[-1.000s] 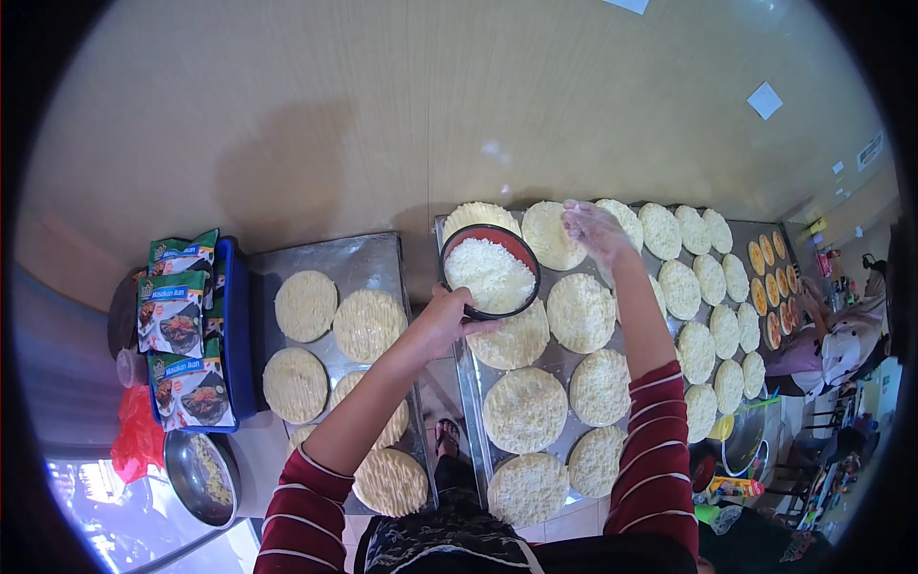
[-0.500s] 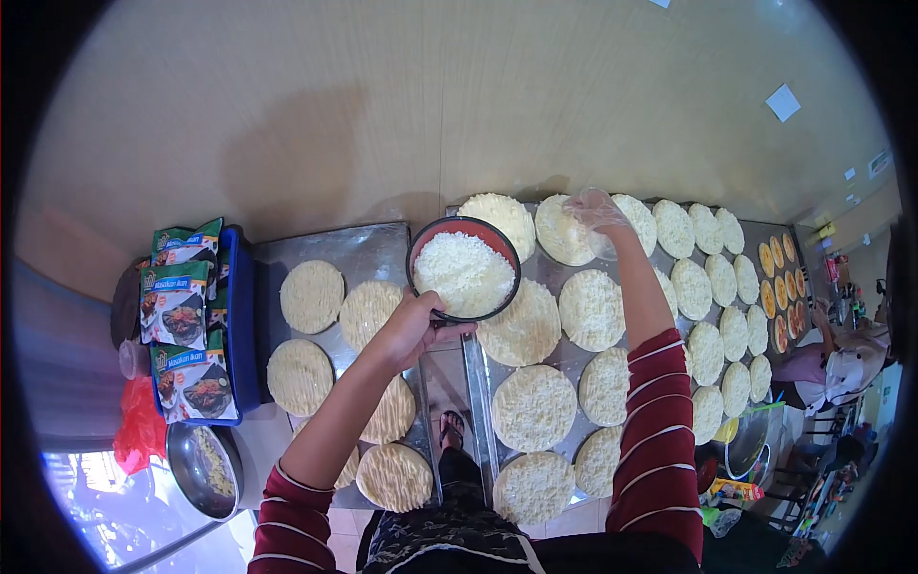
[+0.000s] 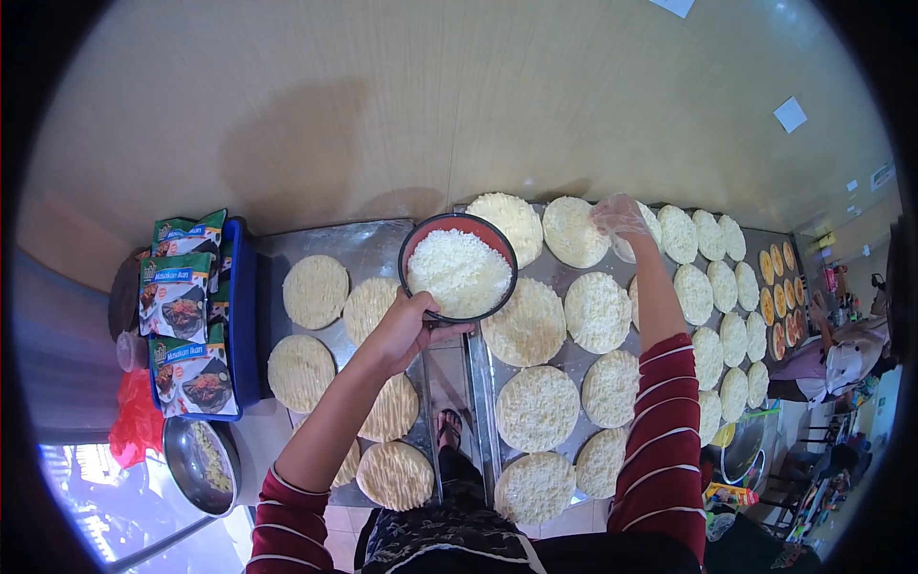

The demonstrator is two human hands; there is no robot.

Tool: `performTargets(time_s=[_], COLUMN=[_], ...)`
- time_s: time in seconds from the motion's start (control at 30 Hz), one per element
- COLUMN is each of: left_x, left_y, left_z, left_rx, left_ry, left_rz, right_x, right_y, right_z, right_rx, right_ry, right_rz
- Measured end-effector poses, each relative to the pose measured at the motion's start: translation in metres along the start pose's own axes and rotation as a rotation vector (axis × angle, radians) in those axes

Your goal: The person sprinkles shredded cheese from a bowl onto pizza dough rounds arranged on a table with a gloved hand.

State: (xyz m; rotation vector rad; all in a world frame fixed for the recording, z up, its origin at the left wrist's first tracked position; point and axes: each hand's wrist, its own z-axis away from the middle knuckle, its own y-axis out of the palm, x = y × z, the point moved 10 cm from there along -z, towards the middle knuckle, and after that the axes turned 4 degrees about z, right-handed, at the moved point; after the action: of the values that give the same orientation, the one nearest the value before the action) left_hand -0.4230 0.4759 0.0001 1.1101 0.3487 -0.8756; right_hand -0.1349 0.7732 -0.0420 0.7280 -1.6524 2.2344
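"Red inside, the bowl (image 3: 492,232) sits in your left hand (image 3: 406,330). In the head view, your thumb is by the rim and your fingers go under, so you have a snug hold on its side."

"Why do you hold it there, near the gap between the left tray (image 3: 277,251) and the right tray (image 3: 480,383)? Maybe so the white crumbs (image 3: 457,273) are close to your other hand."

"Your right hand (image 3: 620,218) is over the back row of the right tray, at the side of a pale round (image 3: 572,234). Its fingers look a bit curled, and a thin clear glove (image 3: 626,212) seems to cover them."

"Does it pinch any crumbs or touch the round? You can't tell from up here."

"The other rounds (image 3: 537,408) lie flat in rows, probably so you can reach each top."
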Motion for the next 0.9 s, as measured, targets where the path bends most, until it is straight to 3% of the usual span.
performTargets(time_s=[0.03,0.1,0.23,0.33,0.4,0.5,0.7,0.73,0.8,0.9], left_x=[0.0,0.0,-0.001,-0.003,-0.003,-0.002,0.003,0.002,0.0,-0.002], left_y=[0.0,0.0,0.001,0.001,0.001,-0.003,-0.01,-0.008,-0.005,-0.008], left_z=[0.0,0.0,0.0,0.0,0.0,0.0,-0.003,-0.002,0.0,0.002], left_rx=[-0.003,-0.007,-0.002,-0.002,-0.008,-0.039,-0.016,0.002,0.021,-0.035], left_ry=[-0.003,-0.008,-0.013,-0.001,0.006,-0.015,-0.048,-0.048,-0.046,-0.012], left_rz=[0.005,0.01,0.006,-0.001,-0.004,0.005,0.073,0.062,0.051,-0.003], right_x=[0.003,0.013,0.014,-0.001,0.013,0.024,0.012,0.016,0.017,0.024], right_y=[-0.001,-0.013,-0.016,-0.014,-0.021,-0.011,-0.019,-0.023,-0.019,-0.02], right_z=[0.005,0.012,0.012,-0.003,-0.012,-0.01,-0.005,0.0,0.003,0.02], right_rx=[0.002,-0.074,-0.109,-0.109,-0.249,-0.199,-0.228,-0.229,-0.106,-0.148], right_ry=[0.0,-0.064,-0.116,0.029,-0.041,-0.181,-0.132,-0.131,-0.082,-0.257], right_rz=[0.001,0.295,0.078,-0.029,0.383,0.162,0.09,0.092,0.45,0.29])
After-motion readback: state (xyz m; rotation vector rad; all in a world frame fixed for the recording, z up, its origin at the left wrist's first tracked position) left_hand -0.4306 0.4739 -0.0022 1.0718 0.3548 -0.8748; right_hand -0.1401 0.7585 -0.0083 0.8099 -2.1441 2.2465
